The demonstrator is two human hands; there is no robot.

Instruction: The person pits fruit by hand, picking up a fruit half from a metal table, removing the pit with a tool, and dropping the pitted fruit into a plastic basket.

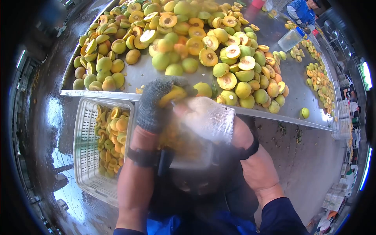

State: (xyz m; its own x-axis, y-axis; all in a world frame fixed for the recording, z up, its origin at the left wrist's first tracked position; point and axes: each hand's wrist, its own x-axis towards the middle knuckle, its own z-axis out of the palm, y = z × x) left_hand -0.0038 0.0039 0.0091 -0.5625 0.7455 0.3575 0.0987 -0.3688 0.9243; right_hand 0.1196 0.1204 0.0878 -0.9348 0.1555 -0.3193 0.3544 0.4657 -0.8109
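My left hand [152, 103], in a dark grey knitted glove, is closed around a yellow peach [172, 96] just off the table's front edge. My right hand [207, 117], in a white glove, is closed and pressed close to this fruit; motion blurs it. A small metallic glint shows by its fingertips, but I cannot make out the tool. Just beyond my hands, a greenish peach [203, 89] lies at the metal table's edge [135, 96]. Piles of whole and halved peaches [208, 56] cover much of the table, some halves showing brown pits.
A white plastic crate [84, 152] with peach halves [111, 135] stands on the floor at lower left. A blurred light container with yellow pieces is below my hands. A clear jar with a blue lid [290, 40] stands at the back right, near a person in blue [303, 11].
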